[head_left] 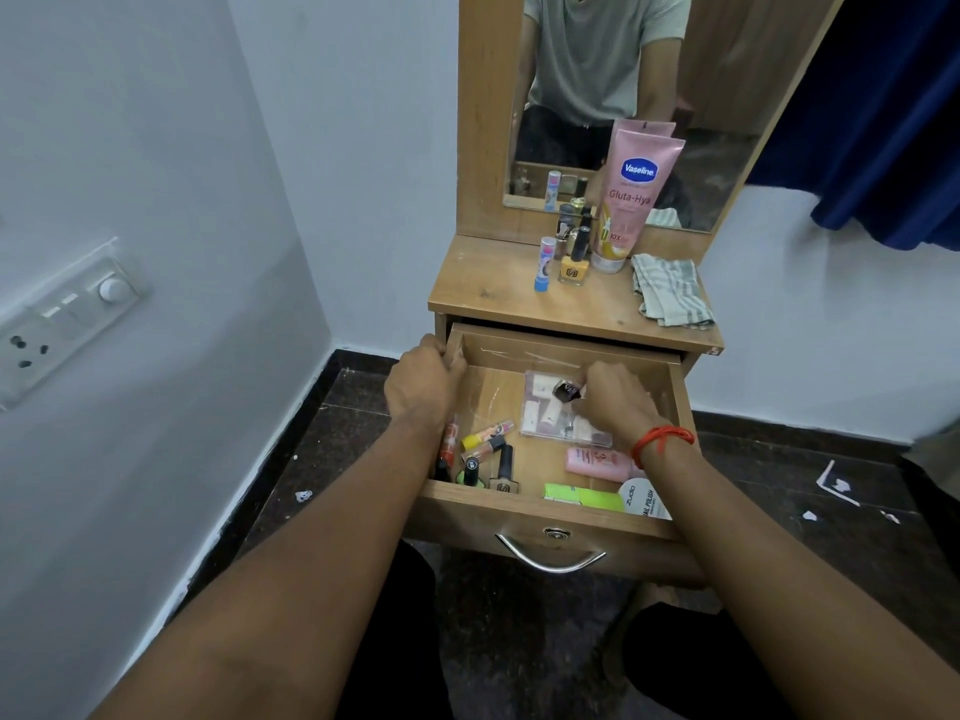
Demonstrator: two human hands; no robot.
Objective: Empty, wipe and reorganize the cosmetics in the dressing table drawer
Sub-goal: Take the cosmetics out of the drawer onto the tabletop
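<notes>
Two hands — left grip (423,381) clasps wooden drawer (467,517) rim, right grip (610,402) pinches glossy dark bottle (565,391).

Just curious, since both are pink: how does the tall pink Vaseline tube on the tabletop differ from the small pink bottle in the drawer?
The tall pink Vaseline tube stands upright on its cap on the wooden tabletop; the small pink bottle lies on its side in the open drawer. The tube looks much bigger than the bottle. Both are pink.
</notes>
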